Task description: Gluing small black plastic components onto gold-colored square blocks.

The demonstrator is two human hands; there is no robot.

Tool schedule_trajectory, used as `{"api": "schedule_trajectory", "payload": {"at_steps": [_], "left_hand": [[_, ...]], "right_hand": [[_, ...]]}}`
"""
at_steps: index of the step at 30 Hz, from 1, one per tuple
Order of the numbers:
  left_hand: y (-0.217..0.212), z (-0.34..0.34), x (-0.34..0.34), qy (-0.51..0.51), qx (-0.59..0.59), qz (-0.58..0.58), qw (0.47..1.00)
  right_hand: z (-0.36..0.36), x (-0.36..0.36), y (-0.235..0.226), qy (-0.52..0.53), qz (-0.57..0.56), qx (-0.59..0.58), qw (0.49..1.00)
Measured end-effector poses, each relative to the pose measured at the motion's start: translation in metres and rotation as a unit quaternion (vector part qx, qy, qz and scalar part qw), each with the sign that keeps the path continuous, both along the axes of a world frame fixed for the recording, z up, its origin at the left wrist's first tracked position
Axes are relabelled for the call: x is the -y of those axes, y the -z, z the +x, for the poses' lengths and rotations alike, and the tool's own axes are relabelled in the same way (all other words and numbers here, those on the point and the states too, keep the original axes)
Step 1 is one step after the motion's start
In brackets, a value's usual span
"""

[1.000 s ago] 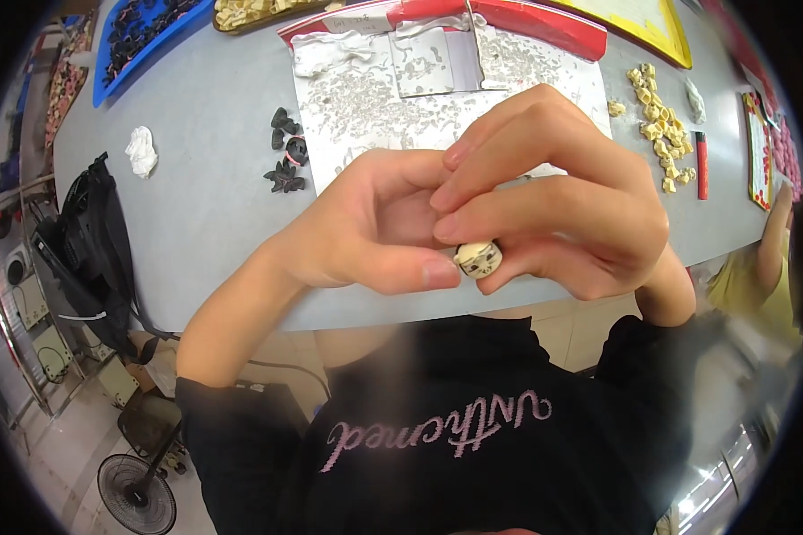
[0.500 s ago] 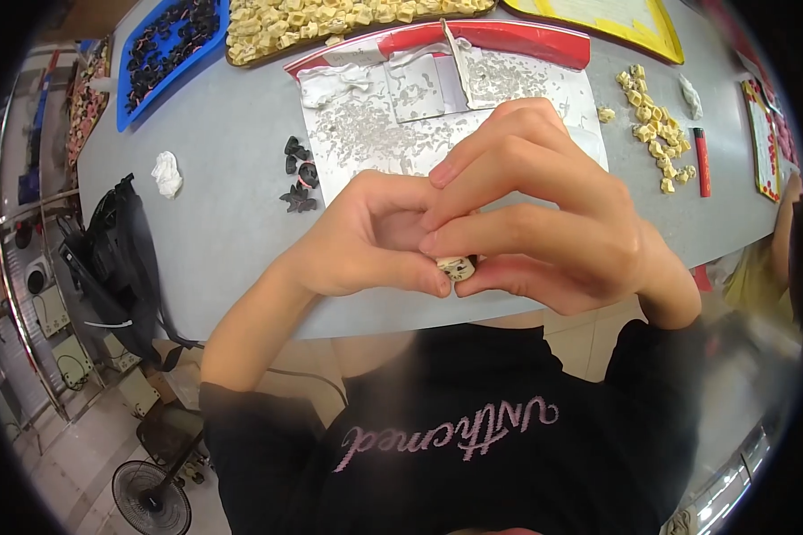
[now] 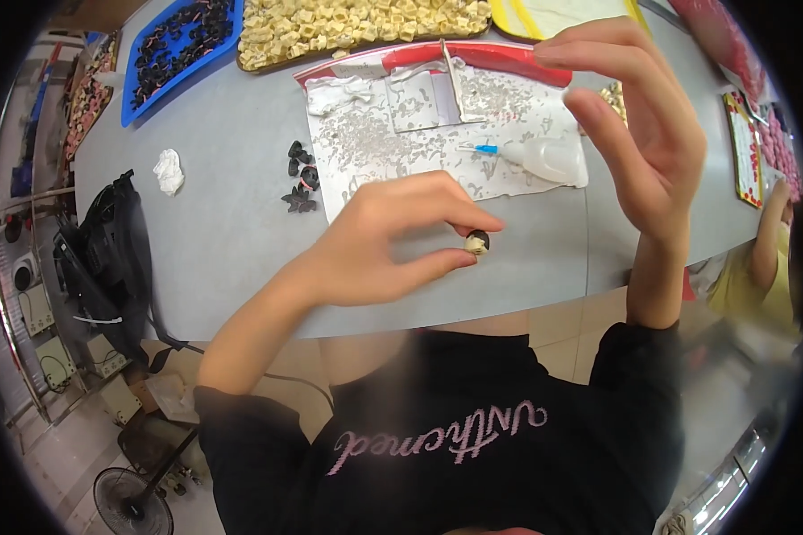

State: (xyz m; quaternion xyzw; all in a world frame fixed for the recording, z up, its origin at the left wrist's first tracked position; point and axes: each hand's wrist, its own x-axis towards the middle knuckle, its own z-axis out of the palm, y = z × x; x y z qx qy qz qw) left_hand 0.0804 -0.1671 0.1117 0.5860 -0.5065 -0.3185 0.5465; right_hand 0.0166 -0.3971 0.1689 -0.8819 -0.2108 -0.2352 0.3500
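My left hand (image 3: 384,241) pinches a small cream-and-black piece (image 3: 477,242) between thumb and fingertips, just above the near edge of the grey table (image 3: 223,223). My right hand (image 3: 642,125) is raised to the right with its fingers spread and nothing in it. Beyond the left hand lies a silvery sheet (image 3: 393,152) strewn with small scraps. A clear glue bottle with a blue tip (image 3: 540,159) lies on that sheet. A few small black pieces (image 3: 300,176) sit left of the sheet.
A blue tray of dark pieces (image 3: 174,49) and a tray of cream pieces (image 3: 357,25) stand at the far edge. A crumpled white wad (image 3: 168,171) lies at the left. A black bag (image 3: 107,250) hangs off the table's left side. Another person's arm (image 3: 767,241) is at the right.
My hands have come apart: the right hand let go of the small piece and rose to the right, open. The left hand keeps the piece.
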Motion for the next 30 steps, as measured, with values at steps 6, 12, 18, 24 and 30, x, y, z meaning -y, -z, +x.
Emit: {"api": "schedule_trajectory", "payload": {"at_steps": [6, 12, 18, 24, 30], "left_hand": [[0.006, -0.020, 0.008, -0.068, 0.289, -0.016, 0.955], [0.003, -0.016, 0.002, -0.086, 0.366, -0.010, 0.927], [-0.052, -0.001, -0.024, -0.232, 0.351, -0.003, 0.907], [-0.057, 0.006, -0.084, -0.364, 0.349, 0.143, 0.852], [-0.006, -0.017, -0.103, -0.375, 0.343, 0.134, 0.851]], "right_hand": [[-0.029, 0.001, 0.009, 0.081, -0.107, -0.194, 0.972], [-0.045, -0.010, 0.030, 0.147, -0.136, -0.179, 0.963], [-0.053, -0.009, 0.034, 0.156, -0.096, -0.167, 0.969], [-0.075, -0.013, 0.045, 0.228, 0.023, -0.125, 0.965], [-0.092, -0.030, 0.057, 0.362, 0.164, 0.078, 0.914]]}}
